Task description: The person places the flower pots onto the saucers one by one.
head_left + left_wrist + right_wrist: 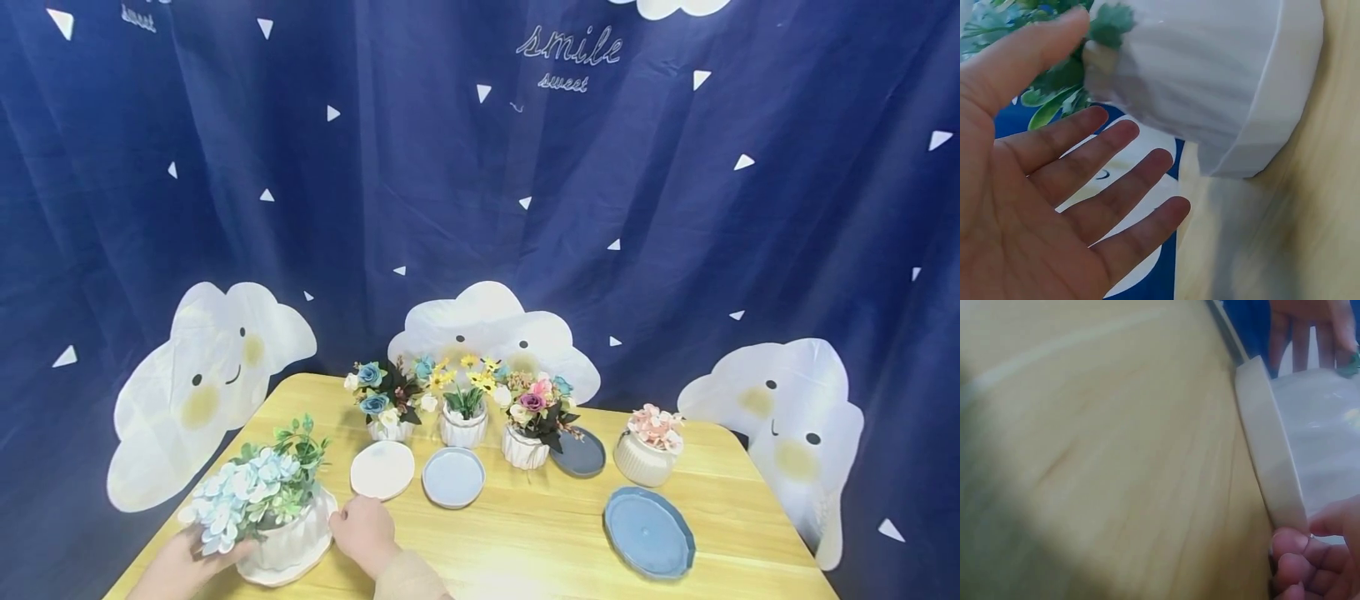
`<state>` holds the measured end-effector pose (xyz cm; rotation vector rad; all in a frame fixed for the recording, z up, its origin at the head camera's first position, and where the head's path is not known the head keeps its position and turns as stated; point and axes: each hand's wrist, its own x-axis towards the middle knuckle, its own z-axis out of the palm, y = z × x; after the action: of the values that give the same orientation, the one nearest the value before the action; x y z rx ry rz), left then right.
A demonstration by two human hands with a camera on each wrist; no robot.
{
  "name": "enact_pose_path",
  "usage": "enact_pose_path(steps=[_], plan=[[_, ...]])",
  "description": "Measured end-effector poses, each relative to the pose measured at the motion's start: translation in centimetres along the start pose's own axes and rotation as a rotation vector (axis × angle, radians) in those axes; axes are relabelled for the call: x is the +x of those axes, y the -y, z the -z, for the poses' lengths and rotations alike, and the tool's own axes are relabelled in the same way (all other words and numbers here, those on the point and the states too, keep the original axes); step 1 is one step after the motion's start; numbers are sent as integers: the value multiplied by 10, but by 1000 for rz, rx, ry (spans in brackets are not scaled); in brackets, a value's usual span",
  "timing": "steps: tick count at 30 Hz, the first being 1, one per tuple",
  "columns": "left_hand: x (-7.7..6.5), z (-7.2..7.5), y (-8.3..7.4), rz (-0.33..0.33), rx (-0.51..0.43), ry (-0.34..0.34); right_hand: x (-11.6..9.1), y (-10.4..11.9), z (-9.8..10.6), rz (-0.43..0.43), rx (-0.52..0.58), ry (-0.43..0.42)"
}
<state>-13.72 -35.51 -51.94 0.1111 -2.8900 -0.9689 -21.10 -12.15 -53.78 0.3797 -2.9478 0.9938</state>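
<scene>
At the table's left front stands a white flowerpot [292, 535] with pale blue flowers [243, 490] and green leaves, set on a white saucer [258, 577]. My right hand [365, 533] holds the saucer's rim at its right side; in the right wrist view the thumb lies over the edge of the saucer [1269, 444] and the fingers curl below it. On the other side my left hand [197, 560] is beside the pot, below the blossoms. Its fingers are spread and straight in the left wrist view, with the thumb [1063, 37] by a green leaf at the pot [1191, 69].
Along the back stand three potted bouquets, one with yellow flowers [480, 382], and a ribbed pot [647, 458] with pink flowers at right. A white plate [382, 471], a pale blue plate [453, 477], a dark grey plate [581, 454] and a blue plate [649, 533] lie around them.
</scene>
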Motion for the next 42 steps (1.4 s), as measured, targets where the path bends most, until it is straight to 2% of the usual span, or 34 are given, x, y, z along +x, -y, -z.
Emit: enact_pose_path(steps=[3, 5, 7, 10, 13, 18, 21, 25, 28, 30, 33, 35, 37, 42], plan=[[-1, 3, 4, 7, -73, 5, 0, -2, 2, 3, 48, 20], [-3, 5, 5, 0, -96, -26, 1, -4, 3, 5, 84, 38], [-4, 10, 3, 37, -76, -23, 2, -6, 4, 7, 122, 55], [-7, 19, -2, 107, -59, -55, 4, -10, 7, 10, 192, 92], [-10, 26, -7, 186, -68, -126, 3, -14, 12, 22, 262, 128], [-16, 27, -11, 250, -202, -298, -2, -17, 27, 57, 329, 162], [-18, 27, -19, 213, -305, -392, -4, -21, 39, 79, 346, 174], [-19, 29, -38, 189, -446, -530, -4, -33, 56, 134, 335, 187], [-17, 31, -54, 188, -577, -658, -5, -44, 72, 217, 285, 174], [-15, 33, -63, 148, -637, -752, -6, -50, 83, 263, 258, 152], [-14, 35, -73, 34, -682, -860, -8, -57, 99, 292, 247, 128], [-14, 36, -79, -43, -678, -900, -11, -61, 109, 296, 246, 108], [-16, 37, -85, -92, -665, -915, -13, -66, 116, 298, 251, 96], [-18, 40, -101, -139, -616, -900, -18, -79, 127, 341, 231, 40]])
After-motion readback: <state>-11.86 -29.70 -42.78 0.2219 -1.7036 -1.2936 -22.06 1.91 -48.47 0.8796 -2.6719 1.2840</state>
